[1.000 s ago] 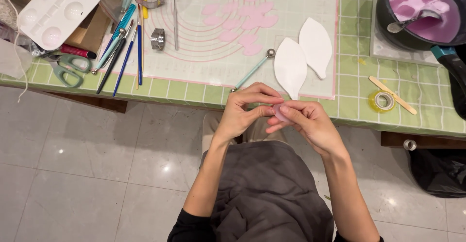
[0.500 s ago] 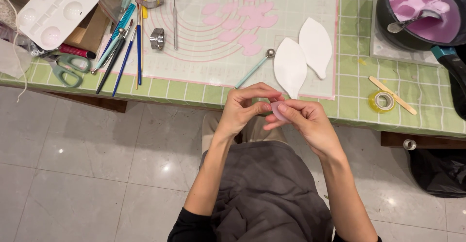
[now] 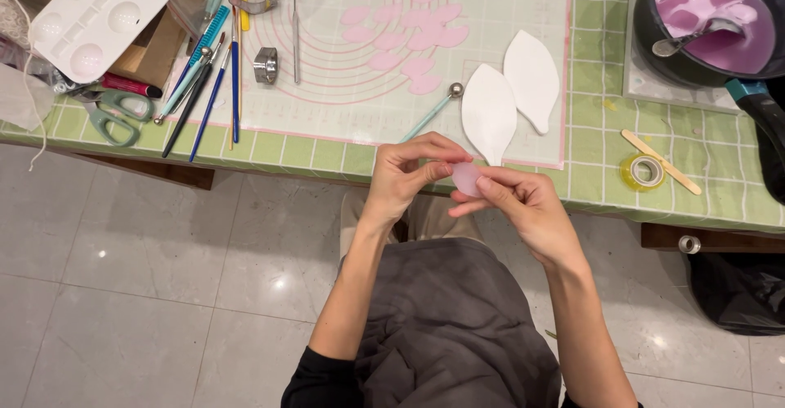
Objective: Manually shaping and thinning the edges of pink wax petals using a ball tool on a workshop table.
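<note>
Both my hands are raised just in front of the table's near edge, pinching a small pale pink petal piece [image 3: 467, 178] between them. My left hand [image 3: 409, 171] grips its left side with thumb and fingers. My right hand [image 3: 517, 204] holds its right side from below. Behind them on the translucent work mat [image 3: 327, 105] lie several cut pink petals [image 3: 413, 40], two white leaf-shaped foam pieces [image 3: 489, 114] and a ball-ended modelling tool [image 3: 432, 110].
A green tiled table [image 3: 605, 171] holds brushes and tools [image 3: 204, 81], green scissors [image 3: 110, 118], a white palette [image 3: 102, 11], metal cutters [image 3: 266, 65], a black pot of pink paste [image 3: 711, 24], a tape roll [image 3: 643, 171] and a wooden stick [image 3: 661, 161].
My hands have shifted slightly and turned the pink piece, which now shows more plainly between my fingers. Nothing on the table has moved.
</note>
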